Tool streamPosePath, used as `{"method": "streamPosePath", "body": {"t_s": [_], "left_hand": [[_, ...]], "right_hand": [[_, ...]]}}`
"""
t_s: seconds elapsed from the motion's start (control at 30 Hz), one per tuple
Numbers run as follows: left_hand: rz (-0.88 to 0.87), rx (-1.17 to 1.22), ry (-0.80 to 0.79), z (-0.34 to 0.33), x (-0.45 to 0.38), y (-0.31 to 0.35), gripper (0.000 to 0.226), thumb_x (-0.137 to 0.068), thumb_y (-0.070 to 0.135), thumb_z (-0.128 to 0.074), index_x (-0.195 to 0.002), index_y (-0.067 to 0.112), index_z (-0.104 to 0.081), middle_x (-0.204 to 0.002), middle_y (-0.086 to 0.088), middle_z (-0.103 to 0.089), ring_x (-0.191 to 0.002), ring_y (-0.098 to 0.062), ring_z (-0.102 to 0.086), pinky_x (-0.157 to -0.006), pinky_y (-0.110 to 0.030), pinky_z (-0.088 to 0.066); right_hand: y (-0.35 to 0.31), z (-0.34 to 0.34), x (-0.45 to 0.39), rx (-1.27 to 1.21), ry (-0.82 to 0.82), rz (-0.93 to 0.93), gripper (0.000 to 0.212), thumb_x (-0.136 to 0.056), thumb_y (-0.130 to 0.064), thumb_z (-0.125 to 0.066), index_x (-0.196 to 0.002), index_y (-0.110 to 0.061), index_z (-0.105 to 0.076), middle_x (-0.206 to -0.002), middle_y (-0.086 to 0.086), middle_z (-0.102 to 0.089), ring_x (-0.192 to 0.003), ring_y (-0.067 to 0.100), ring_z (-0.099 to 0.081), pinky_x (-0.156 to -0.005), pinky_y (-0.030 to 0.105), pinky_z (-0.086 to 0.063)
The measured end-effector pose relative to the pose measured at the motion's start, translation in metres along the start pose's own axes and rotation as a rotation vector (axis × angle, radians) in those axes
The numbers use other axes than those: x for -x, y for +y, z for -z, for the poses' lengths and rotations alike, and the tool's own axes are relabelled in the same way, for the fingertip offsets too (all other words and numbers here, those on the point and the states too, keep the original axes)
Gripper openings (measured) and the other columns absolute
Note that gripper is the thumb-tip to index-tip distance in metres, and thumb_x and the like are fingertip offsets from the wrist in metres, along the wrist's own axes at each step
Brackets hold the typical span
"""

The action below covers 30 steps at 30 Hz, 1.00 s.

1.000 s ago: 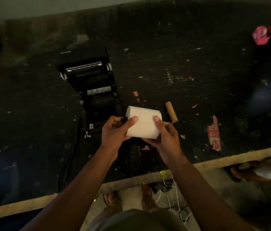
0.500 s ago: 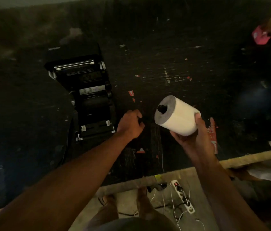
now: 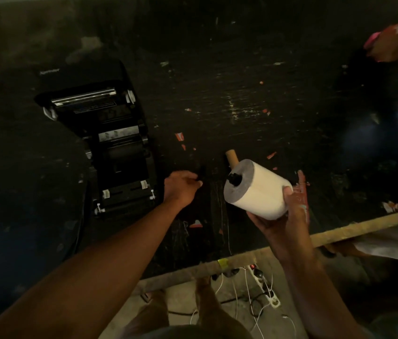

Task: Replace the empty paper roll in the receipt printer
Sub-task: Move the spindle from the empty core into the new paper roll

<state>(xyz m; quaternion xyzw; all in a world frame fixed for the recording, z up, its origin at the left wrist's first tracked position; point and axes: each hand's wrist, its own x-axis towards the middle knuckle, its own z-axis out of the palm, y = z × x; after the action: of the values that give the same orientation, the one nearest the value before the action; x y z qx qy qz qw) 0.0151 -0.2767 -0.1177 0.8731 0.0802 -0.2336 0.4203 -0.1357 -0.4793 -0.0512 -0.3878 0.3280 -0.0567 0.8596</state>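
Note:
The black receipt printer lies on the dark table at the left with its lid swung open and its paper bay showing. My right hand grips the new white paper roll from below, above the table's front edge. A black spindle end sticks out of the roll's core, which faces left. The empty brown cardboard core lies just behind the roll. My left hand rests curled on the table right of the printer, fingertips at a small black part; whether it grips that part is unclear.
Red paper scraps litter the worn black tabletop. A red label lies under my right hand. A wooden strip edges the table's front. A power strip with cables lies on the floor below. Another person's hand holds something pink at the far right.
My left hand let go of the roll and dropped to the table beside the printer. My right hand carried the roll to the right and turned its core end toward the left.

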Motion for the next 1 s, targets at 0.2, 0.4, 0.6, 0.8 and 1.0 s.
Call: {"method": "streamPosePath", "body": {"t_s": [0.2, 0.4, 0.6, 0.8, 1.0], "left_hand": [[0.066, 0.61, -0.197, 0.04, 0.045, 0.026, 0.025, -0.092, 0.016, -0.075, -0.116, 0.013, -0.075, -0.105, -0.005, -0.08, -0.098, -0.017, -0.077, -0.077, -0.025, -0.062], [0.041, 0.827, -0.355, 0.089, 0.079, 0.03, 0.026, -0.1, 0.015, -0.062, -0.123, 0.013, -0.072, -0.116, -0.006, -0.076, -0.112, -0.022, -0.071, -0.093, -0.036, -0.059], [-0.064, 0.772, -0.33, 0.104, 0.097, 0.032, 0.027, -0.102, 0.009, -0.056, -0.125, 0.01, -0.071, -0.12, -0.011, -0.076, -0.11, -0.019, -0.072, -0.095, -0.036, -0.059], [-0.354, 0.339, -0.03, 0.113, 0.107, 0.032, 0.025, -0.1, 0.008, -0.064, -0.122, 0.013, -0.074, -0.108, 0.004, -0.076, -0.093, 0.004, -0.069, -0.075, -0.012, -0.052], [-0.462, 0.246, 0.059, 0.117, 0.116, 0.018, 0.028, -0.1, 0.008, -0.061, -0.122, 0.019, -0.074, -0.116, 0.0, -0.074, -0.098, -0.008, -0.072, -0.083, -0.03, -0.061]], "right_hand": [[0.008, -0.004, -0.009, -0.059, 0.07, -0.133, 0.055, -0.054, -0.053, -0.097, -0.105, -0.04, -0.079, -0.115, 0.002, -0.08, -0.108, 0.027, -0.077, -0.079, 0.05, -0.063], [0.014, -0.025, -0.007, -0.08, 0.064, -0.191, 0.059, -0.074, -0.046, -0.084, -0.128, -0.031, -0.066, -0.129, 0.009, -0.073, -0.118, 0.033, -0.071, -0.082, 0.052, -0.063], [0.03, -0.052, 0.003, -0.054, 0.022, -0.256, 0.053, -0.067, -0.046, -0.089, -0.115, -0.03, -0.075, -0.122, 0.01, -0.078, -0.108, 0.032, -0.077, -0.079, 0.052, -0.063], [0.041, -0.069, 0.013, -0.064, 0.005, -0.326, 0.113, -0.044, -0.05, -0.102, -0.143, -0.029, -0.053, -0.141, 0.014, -0.063, -0.124, 0.039, -0.065, -0.083, 0.053, -0.061], [0.046, -0.078, 0.019, -0.033, -0.005, -0.322, 0.072, -0.066, -0.049, -0.089, -0.13, -0.032, -0.062, -0.138, 0.014, -0.064, -0.123, 0.039, -0.065, -0.081, 0.052, -0.062]]}}
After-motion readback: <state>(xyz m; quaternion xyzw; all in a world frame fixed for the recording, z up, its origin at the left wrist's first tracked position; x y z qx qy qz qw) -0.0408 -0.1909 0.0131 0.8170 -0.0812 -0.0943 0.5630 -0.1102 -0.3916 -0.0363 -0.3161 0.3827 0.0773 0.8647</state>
